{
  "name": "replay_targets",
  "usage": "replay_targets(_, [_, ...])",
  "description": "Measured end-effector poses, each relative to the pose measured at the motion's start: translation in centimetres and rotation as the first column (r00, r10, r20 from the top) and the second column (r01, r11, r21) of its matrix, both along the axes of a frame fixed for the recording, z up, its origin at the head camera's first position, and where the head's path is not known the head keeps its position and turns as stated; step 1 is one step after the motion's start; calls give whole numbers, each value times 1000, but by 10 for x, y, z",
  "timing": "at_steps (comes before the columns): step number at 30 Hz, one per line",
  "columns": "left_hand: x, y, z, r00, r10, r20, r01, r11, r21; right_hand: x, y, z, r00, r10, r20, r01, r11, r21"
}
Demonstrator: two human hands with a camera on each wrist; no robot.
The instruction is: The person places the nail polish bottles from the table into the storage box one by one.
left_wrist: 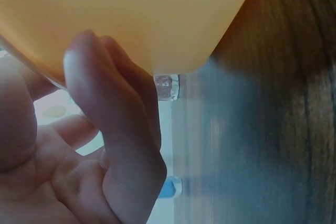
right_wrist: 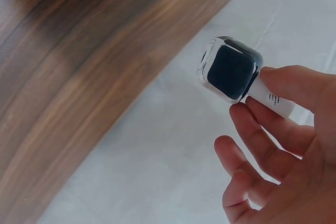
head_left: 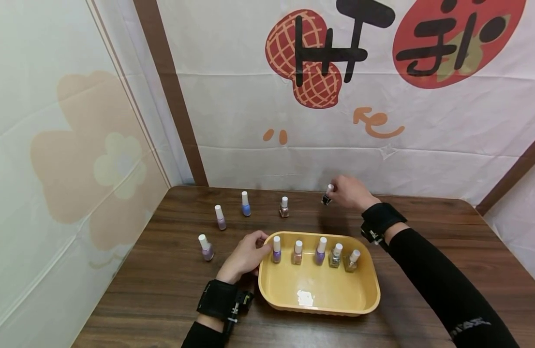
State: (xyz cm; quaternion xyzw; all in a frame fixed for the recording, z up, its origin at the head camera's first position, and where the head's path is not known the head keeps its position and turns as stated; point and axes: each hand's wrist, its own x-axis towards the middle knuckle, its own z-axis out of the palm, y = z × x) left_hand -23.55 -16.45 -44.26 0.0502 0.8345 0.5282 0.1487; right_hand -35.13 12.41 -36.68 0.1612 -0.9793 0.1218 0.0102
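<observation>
Seeing the right hand [head_left: 353, 192] pinch the dark bottle [right_wrist: 231, 72] by its cap [right_wrist: 272, 97] near the back edge of the table [head_left: 163, 270], left hand [head_left: 247, 252] gripping the yellow tray [head_left: 319, 281], I'd flag a drop if that pinch slips.

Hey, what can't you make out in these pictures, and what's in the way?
- Right wrist: print on the white cap of the dark nail polish bottle, too small to read.
- Left wrist: upper part of the blue nail polish bottle, hidden behind the left hand.
- Left wrist: much of the yellow tray, cut off by the top edge.
- Head: top of the wall hanging, cut off by the upper edge.
</observation>
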Motion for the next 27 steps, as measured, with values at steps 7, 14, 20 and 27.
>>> replay_targets(7, [0,-4,1,999,5,38,-5,1000,-10,14,-12,13,996,54,-73,-56,998,-17])
replay_targets(14, [-2,-5,2,999,-5,44,5,1000,-8,36,-30,33,977,139,-162,-146,989,-33])
replay_targets(20, [-2,-6,1,999,-12,46,12,1000,9,56,-47,43,948,213,-236,-230,972,-48])
replay_targets(27, [-4,-8,-1,999,-25,46,24,1000,10,76,-63,48,922,271,-275,-287,958,-19])
